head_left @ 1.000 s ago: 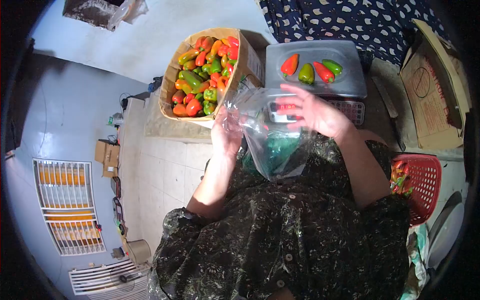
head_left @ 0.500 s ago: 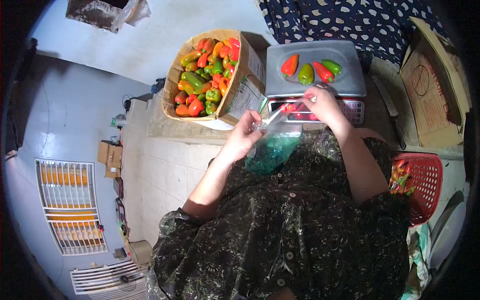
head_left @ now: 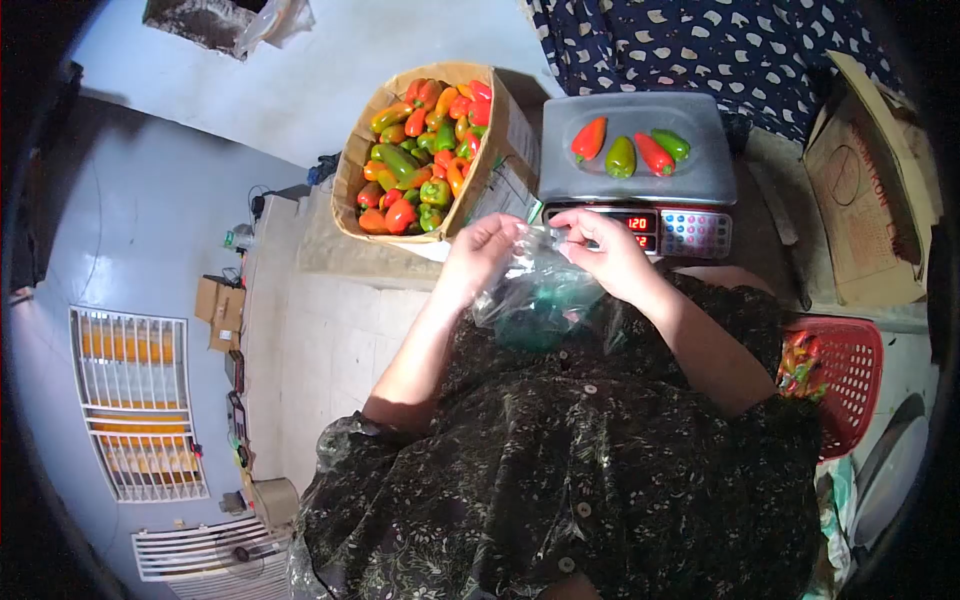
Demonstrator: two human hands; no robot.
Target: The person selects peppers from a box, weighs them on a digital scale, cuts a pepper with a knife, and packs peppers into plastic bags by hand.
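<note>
My left hand (head_left: 482, 258) pinches one side of the mouth of a clear plastic bag (head_left: 540, 285). Close by, my right hand (head_left: 607, 257) pinches the other side with thumb and fingers. The bag hangs over my lap, and green plastic (head_left: 530, 332) shows through or behind it. Just beyond my hands stands a digital scale (head_left: 710, 183) with a lit red display (head_left: 637, 224), partly hidden by my right hand. On its pan lie several peppers, among them an orange-red pepper (head_left: 589, 139), a green pepper (head_left: 621, 158) and a red pepper (head_left: 655, 155).
A paper-lined container (head_left: 352, 165) full of red, orange and green peppers stands left of the scale. To the right are an open cardboard box (head_left: 860, 200) and a red basket (head_left: 855, 385) with peppers inside. Dark patterned cloth (head_left: 680, 60) hangs behind the scale.
My right hand has moved left and down from the scale's front, closer to my left hand. The bag, stretched between the hands before, now hangs gathered below them. The display is less covered.
</note>
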